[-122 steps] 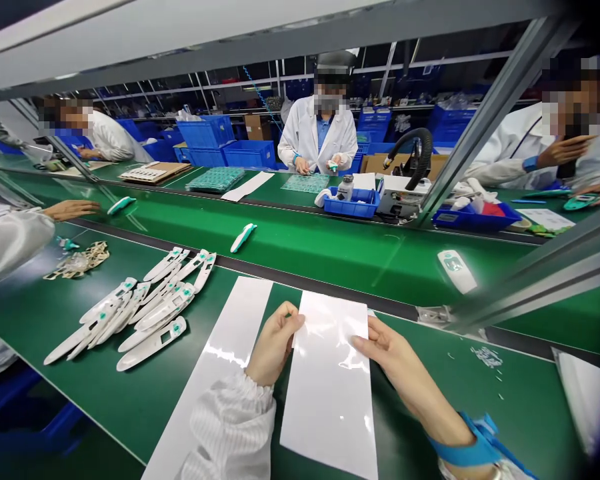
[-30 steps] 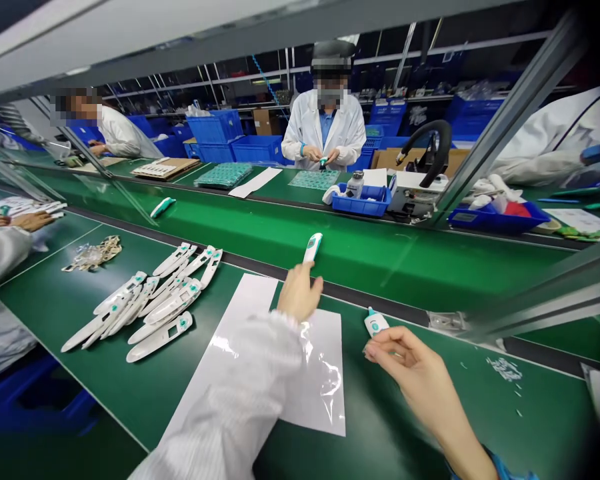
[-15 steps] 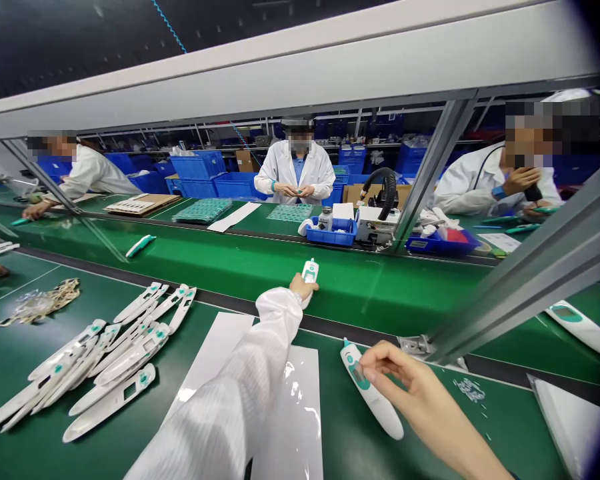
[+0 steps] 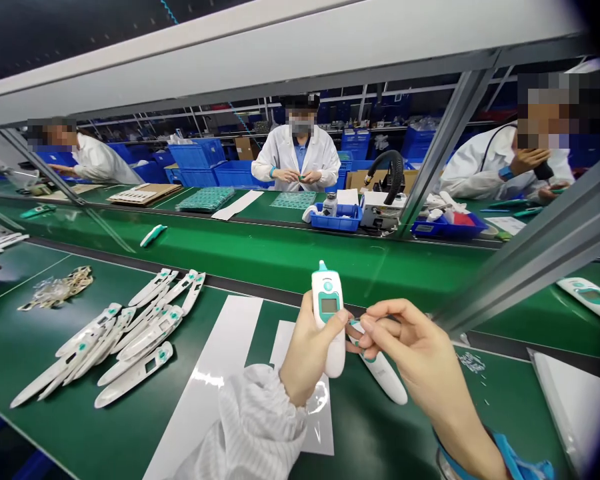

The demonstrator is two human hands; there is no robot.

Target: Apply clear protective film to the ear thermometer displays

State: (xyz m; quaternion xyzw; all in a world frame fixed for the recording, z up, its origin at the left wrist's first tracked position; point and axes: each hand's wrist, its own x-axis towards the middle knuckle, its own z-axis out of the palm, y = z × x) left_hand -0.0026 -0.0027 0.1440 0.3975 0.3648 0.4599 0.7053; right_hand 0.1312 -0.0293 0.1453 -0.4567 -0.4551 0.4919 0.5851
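Observation:
A white and teal ear thermometer (image 4: 336, 353) with a small grey screen stands nearly upright in my left hand (image 4: 305, 350), thumb across its front and probe tip up. Close beside it on the right, my right hand (image 4: 413, 343) has thumb and fingertips pinched together; whatever may be between them is too small to make out. Partly hidden behind these fingers, a second ear thermometer (image 4: 387, 381) lies slantwise on the green table. White plastic housing halves (image 4: 145, 340) with teal buttons lie piled to the left.
White sheets (image 4: 213, 367) lie under my left arm. Beyond the table edge runs a green conveyor belt (image 4: 240, 250) carrying another thermometer (image 4: 153, 235). A metal post (image 4: 535, 260) slants down at right, near tiny loose parts (image 4: 471, 362). Co-workers sit across the belt.
My left hand has drawn back from over the belt, bringing the ear thermometer close in front of me. My right hand has risen off the second thermometer towards the held one.

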